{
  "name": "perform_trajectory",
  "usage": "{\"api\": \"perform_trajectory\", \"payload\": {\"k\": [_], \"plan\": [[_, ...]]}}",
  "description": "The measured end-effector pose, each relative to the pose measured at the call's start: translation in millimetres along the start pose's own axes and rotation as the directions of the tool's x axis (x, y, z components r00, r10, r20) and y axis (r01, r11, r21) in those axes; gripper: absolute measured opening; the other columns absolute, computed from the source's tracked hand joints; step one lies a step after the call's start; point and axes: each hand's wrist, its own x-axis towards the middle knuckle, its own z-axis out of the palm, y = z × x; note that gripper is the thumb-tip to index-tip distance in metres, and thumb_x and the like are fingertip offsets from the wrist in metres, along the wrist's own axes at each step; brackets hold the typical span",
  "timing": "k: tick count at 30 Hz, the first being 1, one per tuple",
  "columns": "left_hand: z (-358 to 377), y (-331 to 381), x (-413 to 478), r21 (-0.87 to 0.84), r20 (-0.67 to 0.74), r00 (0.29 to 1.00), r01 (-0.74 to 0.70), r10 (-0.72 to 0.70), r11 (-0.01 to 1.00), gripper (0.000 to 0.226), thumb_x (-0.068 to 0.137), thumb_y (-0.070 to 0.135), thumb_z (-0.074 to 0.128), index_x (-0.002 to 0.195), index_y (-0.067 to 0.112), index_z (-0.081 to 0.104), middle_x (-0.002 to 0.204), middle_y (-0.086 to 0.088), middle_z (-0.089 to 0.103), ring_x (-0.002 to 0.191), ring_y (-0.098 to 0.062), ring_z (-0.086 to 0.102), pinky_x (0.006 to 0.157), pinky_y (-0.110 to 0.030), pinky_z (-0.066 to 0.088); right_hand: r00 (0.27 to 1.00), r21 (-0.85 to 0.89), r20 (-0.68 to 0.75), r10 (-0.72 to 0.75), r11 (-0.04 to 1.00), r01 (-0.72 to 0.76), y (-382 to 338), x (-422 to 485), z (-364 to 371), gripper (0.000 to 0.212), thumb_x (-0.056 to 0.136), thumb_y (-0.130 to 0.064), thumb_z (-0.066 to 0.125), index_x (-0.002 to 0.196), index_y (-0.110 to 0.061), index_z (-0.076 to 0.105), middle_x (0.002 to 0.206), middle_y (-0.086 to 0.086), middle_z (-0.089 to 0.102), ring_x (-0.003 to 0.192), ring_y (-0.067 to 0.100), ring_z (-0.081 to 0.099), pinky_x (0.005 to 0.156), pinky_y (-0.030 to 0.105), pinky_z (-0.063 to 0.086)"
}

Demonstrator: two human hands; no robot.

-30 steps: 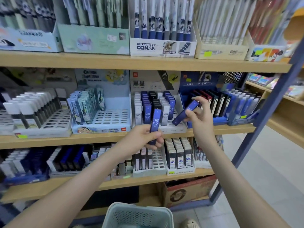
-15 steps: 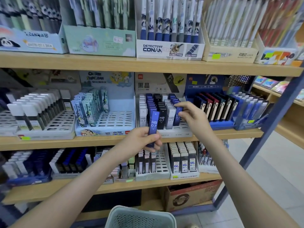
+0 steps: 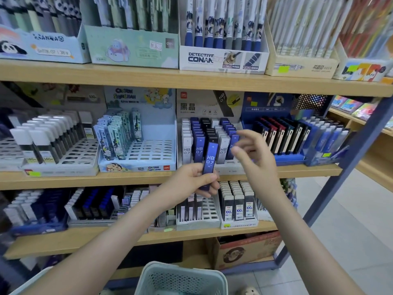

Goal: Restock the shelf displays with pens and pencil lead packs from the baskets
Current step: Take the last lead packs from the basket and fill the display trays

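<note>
Head camera view: a blue pencil lead pack (image 3: 209, 160) marked "HB 0.7" stands nearly upright in a person's left hand (image 3: 191, 182), pinched around its lower half between thumb and curled fingers. The pack is held in the air just in front of the middle shelf (image 3: 106, 179), before the front rows of a grey slotted display tray (image 3: 230, 170) filled with white, blue and black lead packs bearing the same "HB 0.7" marking. The right hand (image 3: 255, 158) hovers beside the tray's right-hand rows, fingers loosely spread and holding nothing; it is blurred, so whether a fingertip touches a pack cannot be told.

To the tray's left sits a pale cartoon-printed display (image 3: 138, 165), its packs crowded into the left rows and many of its slots bare. To the right, a blue display (image 3: 287, 160) carries black, red and blue packs standing on end. On the shelf above, a white box of pens (image 3: 221, 58) printed "Detective Conan" stands among other pen boxes. On the shelf below, just under the hands, a small tray (image 3: 239, 209) holds dark packs labelled "100".

A cardboard box (image 3: 244, 252) rests on the bottom level of the unit. At the lower edge of the frame, between the person's forearms, is the perforated rim of a pale green basket (image 3: 180, 277).
</note>
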Motion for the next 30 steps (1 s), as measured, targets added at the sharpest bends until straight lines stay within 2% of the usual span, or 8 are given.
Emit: {"api": "perform_trajectory", "payload": {"k": [3, 7, 10, 12, 14, 21, 27, 30], "plan": [[8, 2, 1, 0.060, 0.060, 0.998, -0.024, 0.021, 0.998, 0.010, 0.095, 0.005, 0.053, 0.092, 0.009, 0.061, 0.078, -0.003, 0.066, 0.068, -0.007, 0.065, 0.062, -0.020, 0.055, 0.972, 0.067, 0.227, 0.063, 0.995, -0.080, -6, -13, 9, 0.038, 0.087, -0.012, 0.063, 0.114, -0.038, 0.053, 0.093, -0.001, 0.064, 0.089, 0.012, 0.059, 0.082, 0.029, 0.048], [15, 1, 5, 0.295, -0.029, 0.987, -0.145, 0.160, 0.944, 0.008, 0.095, 0.015, 0.056, 0.097, 0.020, 0.061, 0.092, 0.005, 0.067, 0.087, -0.010, 0.065, 0.081, -0.026, 0.056, 0.985, 0.212, 0.158, 0.070, 0.972, -0.104, -8, -9, 1, 0.034, 0.088, 0.002, 0.059, 0.107, -0.026, 0.056, 0.093, 0.006, 0.064, 0.084, 0.015, 0.062, 0.077, 0.029, 0.051], [6, -3, 8, 0.744, -0.183, 0.815, -0.251, 0.550, 0.620, 0.024, 0.097, 0.023, 0.050, 0.118, 0.017, 0.058, 0.116, 0.009, 0.057, 0.111, -0.006, 0.052, 0.098, -0.023, 0.041, 0.998, 0.220, -0.029, 0.048, 0.975, -0.041, -4, 3, -15, 0.039, 0.090, 0.001, 0.057, 0.110, -0.032, 0.053, 0.094, -0.001, 0.063, 0.085, 0.014, 0.062, 0.075, 0.021, 0.051], [-4, -7, 14, 0.909, -0.089, 0.642, -0.261, 0.761, 0.326, 0.033, 0.095, 0.022, 0.050, 0.125, 0.010, 0.055, 0.126, -0.003, 0.056, 0.120, -0.015, 0.046, 0.105, -0.028, 0.033, 0.997, 0.153, -0.070, 0.026, 0.988, -0.015, 5, 11, -20, 0.040, 0.091, 0.001, 0.055, 0.109, -0.034, 0.052, 0.094, -0.007, 0.061, 0.085, 0.013, 0.062, 0.077, 0.020, 0.051], [-12, -12, 23, 0.962, -0.001, 0.585, -0.222, 0.811, 0.162, 0.042, 0.091, 0.022, 0.055, 0.130, 0.008, 0.050, 0.135, -0.012, 0.051, 0.126, -0.023, 0.042, 0.109, -0.036, 0.027, 0.999, 0.079, -0.044, 0.002, 0.997, 0.002, 15, 15, -17, 0.042, 0.091, 0.001, 0.055, 0.107, -0.037, 0.052, 0.097, -0.009, 0.061, 0.086, 0.009, 0.061, 0.080, 0.023, 0.050], [-14, -20, 42, 0.989, 0.133, 0.694, -0.052, 0.708, -0.135, 0.070, 0.084, 0.047, 0.061, 0.142, 0.013, 0.042, 0.144, -0.013, 0.045, 0.135, -0.026, 0.034, 0.113, -0.045, 0.017, 0.997, -0.028, 0.068, -0.021, 0.999, 0.023, 37, 24, -10, 0.046, 0.094, -0.004, 0.052, 0.110, -0.048, 0.054, 0.094, -0.014, 0.061, 0.085, 0.008, 0.058, 0.082, 0.042, 0.052], [-11, -24, 50, 0.986, 0.132, 0.673, -0.017, 0.727, -0.163, 0.072, 0.082, 0.050, 0.060, 0.142, 0.016, 0.040, 0.143, -0.012, 0.046, 0.133, -0.027, 0.038, 0.111, -0.048, 0.020, 0.988, -0.083, 0.148, -0.049, 0.995, 0.062, 46, 29, -10, 0.040, 0.093, -0.003, 0.053, 0.117, -0.036, 0.056, 0.099, -0.016, 0.061, 0.092, 0.007, 0.056, 0.086, 0.029, 0.049], [-12, -24, 51, 0.986, 0.132, 0.681, -0.018, 0.720, -0.164, 0.072, 0.083, 0.051, 0.056, 0.145, 0.018, 0.036, 0.144, -0.012, 0.045, 0.134, -0.027, 0.038, 0.112, -0.047, 0.018, 0.978, -0.359, 0.143, -0.155, 0.912, 0.197, 56, 31, -8, 0.040, 0.090, -0.004, 0.057, 0.125, -0.023, 0.056, 0.106, -0.002, 0.055, 0.098, 0.006, 0.040, 0.091, 0.015, 0.032]]}}
